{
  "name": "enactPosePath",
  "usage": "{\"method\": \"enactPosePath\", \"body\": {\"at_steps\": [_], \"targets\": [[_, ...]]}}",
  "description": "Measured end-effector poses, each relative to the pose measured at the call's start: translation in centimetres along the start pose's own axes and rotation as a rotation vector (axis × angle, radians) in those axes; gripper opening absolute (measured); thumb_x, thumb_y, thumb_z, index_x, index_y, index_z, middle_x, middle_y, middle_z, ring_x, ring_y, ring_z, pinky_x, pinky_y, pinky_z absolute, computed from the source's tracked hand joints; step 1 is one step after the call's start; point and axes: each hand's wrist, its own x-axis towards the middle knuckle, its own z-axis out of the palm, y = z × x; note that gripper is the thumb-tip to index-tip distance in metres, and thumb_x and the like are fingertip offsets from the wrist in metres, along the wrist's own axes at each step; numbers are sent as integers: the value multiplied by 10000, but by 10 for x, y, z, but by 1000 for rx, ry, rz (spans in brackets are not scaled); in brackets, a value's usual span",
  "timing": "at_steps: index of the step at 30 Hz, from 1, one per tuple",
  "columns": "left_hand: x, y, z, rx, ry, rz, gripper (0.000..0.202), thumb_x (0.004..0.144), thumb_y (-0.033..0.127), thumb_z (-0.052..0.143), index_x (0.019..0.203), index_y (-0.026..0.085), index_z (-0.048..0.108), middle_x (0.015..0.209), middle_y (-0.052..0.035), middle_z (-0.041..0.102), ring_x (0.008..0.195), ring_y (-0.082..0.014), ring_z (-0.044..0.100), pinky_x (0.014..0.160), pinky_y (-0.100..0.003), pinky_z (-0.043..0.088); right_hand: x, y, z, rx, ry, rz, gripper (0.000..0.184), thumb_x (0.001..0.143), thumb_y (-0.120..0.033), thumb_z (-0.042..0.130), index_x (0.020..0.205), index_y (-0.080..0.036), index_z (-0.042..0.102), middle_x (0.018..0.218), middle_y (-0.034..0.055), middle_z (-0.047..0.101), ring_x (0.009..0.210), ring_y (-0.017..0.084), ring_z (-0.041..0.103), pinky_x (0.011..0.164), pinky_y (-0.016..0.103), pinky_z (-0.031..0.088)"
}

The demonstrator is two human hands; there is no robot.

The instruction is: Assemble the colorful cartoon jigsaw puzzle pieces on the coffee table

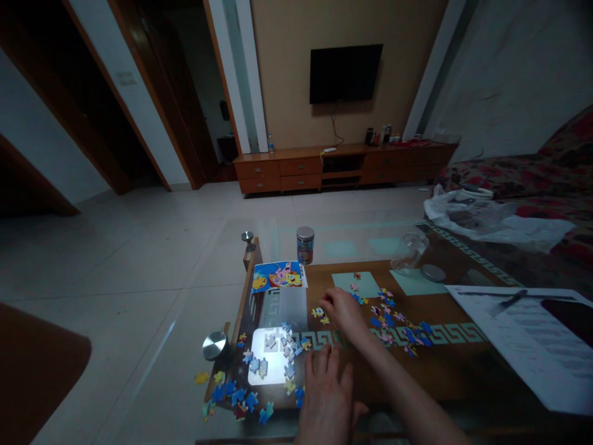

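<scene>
My right hand [343, 311] is closed over the glass table, its fingertips pinched together. Whatever they may hold is too small to make out. Just left of those fingertips lie a few joined yellow and white jigsaw pieces [319, 314]. Flat on the table near its front edge, my left hand [325, 386] rests open with fingers slightly apart. Beside it on the left are pale grey-blue jigsaw pieces [290, 352], and blue ones [236, 395] are scattered farther left. More mixed pieces [386, 318] spread right of my right hand. A colourful cartoon picture sheet [280, 275] lies beyond.
A printed tin [305, 247] stands behind the picture sheet. A clear jar [411, 252] lies near a round lid [433, 272]. Printed paper [523, 346] with a pen [512, 300] and dark phone-like object [569, 318] occupies the right. A plastic bag [495, 216] lies beyond.
</scene>
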Motion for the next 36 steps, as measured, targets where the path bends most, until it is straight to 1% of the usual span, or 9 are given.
{"method": "enactPosePath", "body": {"at_steps": [3,6,9,12,15,19,23,30,36], "targets": [[0,0,-1,3,1,1,535,784,534,659,1232,248,604,1448,-82,490,1340,-317,409,1115,-591,309,-3,5,-9,16,-27,-34,188,865,-141,544,898,-168,727,949,80,705,902,186,638,748,243,415],[0,0,0,12,-2,2,536,764,531,683,1210,240,621,1430,-93,506,1321,-332,427,1106,-605,315,-13,10,-14,-18,-57,-42,249,866,-126,530,979,-185,744,1001,91,685,918,193,638,778,253,425],[0,2,0,19,35,3,502,758,502,701,1172,225,643,1361,-98,565,1265,-335,478,1087,-605,341,-25,14,-15,-83,-92,-53,331,868,-113,505,1066,-236,739,996,87,657,913,202,633,776,262,429],[-1,3,0,12,80,0,449,755,462,717,1127,217,662,1293,-103,607,1203,-330,527,1071,-606,357,-33,15,-15,-92,-93,-95,391,863,-97,482,1113,-275,724,984,78,633,913,200,624,765,259,428],[0,3,2,14,84,-2,415,740,420,743,1091,209,675,1267,-100,620,1195,-319,534,1079,-596,352,-35,14,-15,-66,-127,-131,408,854,-81,463,1091,-272,735,978,78,626,917,200,622,761,259,427],[2,1,5,13,70,14,393,744,395,746,1080,204,681,1286,-105,614,1231,-318,518,1093,-596,340,-35,13,-14,-75,-185,-130,415,833,-68,471,1076,-268,742,972,84,629,918,207,626,763,263,427],[2,0,6,-5,74,14,413,760,405,728,1116,203,668,1341,-103,584,1268,-315,495,1107,-595,327,-34,14,-12,-82,-184,-127,394,830,-74,493,1053,-275,748,970,83,638,913,210,634,761,265,430],[-1,0,6,-16,78,22,438,784,413,702,1159,192,650,1414,-113,521,1328,-319,438,1118,-582,326,-33,16,-6,-6,-170,-149,342,838,-88,532,1056,-239,748,963,81,668,936,203,646,801,248,441],[0,-2,10,2,114,53,455,775,453,699,1141,187,657,1383,-129,548,1285,-344,480,1069,-621,366,-33,16,-6,-9,-177,-160,318,838,-106,542,1044,-229,750,970,87,673,944,210,647,803,254,445]]}}
